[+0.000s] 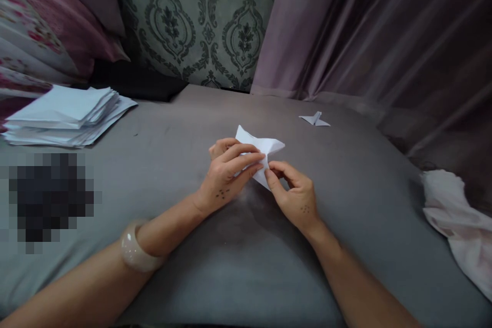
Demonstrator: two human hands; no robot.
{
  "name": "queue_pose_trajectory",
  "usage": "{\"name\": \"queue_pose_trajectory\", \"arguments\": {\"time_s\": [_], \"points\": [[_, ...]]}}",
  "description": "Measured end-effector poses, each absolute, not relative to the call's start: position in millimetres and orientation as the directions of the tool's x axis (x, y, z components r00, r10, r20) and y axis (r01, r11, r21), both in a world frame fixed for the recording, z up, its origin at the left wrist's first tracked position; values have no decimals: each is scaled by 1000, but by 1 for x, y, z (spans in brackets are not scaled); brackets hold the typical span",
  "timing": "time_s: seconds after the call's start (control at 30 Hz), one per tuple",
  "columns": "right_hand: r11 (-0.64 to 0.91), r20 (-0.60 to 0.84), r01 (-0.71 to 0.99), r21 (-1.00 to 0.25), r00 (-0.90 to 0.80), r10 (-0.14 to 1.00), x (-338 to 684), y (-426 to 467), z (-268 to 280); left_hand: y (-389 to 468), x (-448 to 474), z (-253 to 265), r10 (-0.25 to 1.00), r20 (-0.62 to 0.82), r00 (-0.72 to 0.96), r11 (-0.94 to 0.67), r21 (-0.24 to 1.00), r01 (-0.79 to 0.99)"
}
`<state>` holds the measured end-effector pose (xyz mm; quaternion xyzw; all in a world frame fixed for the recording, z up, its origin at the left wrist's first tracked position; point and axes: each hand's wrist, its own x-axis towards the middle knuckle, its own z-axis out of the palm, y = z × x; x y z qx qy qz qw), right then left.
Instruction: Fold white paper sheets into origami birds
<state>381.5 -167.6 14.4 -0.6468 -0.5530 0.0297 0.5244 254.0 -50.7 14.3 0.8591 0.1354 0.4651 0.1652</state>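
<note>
A folded sheet of white paper (265, 146) is held above the grey cloth surface, with pointed corners sticking up and out to the right. My left hand (232, 171) is closed on its left side, and the fingers lie across the front of the paper. At the paper's lower right edge, my right hand (294, 189) pinches it between thumb and fingers. Part of the paper is hidden behind the left fingers. A pale bangle (134, 251) sits on my left forearm.
A stack of white paper (65, 113) lies at the left on the grey sheet (172, 143). One small folded paper piece (315, 120) rests at the far right. Behind are a dark flat item (134, 81) and purple curtains (300, 36). White fabric (449, 210) lies at the right edge.
</note>
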Motion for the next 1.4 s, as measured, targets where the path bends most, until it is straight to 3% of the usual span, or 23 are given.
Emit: {"name": "queue_pose_trajectory", "arguments": {"time_s": [0.5, 0.97, 1.4], "points": [[201, 551, 656, -727, 384, 741, 380, -168, 14, -50, 253, 13, 390, 729, 562, -901, 429, 69], [307, 658, 736, -604, 242, 713, 386, -172, 22, -50, 252, 15, 329, 762, 558, -921, 390, 10], [331, 698, 804, -493, 139, 702, 386, -177, 25, -48, 246, 17, 155, 849, 504, -981, 193, -24]]}}
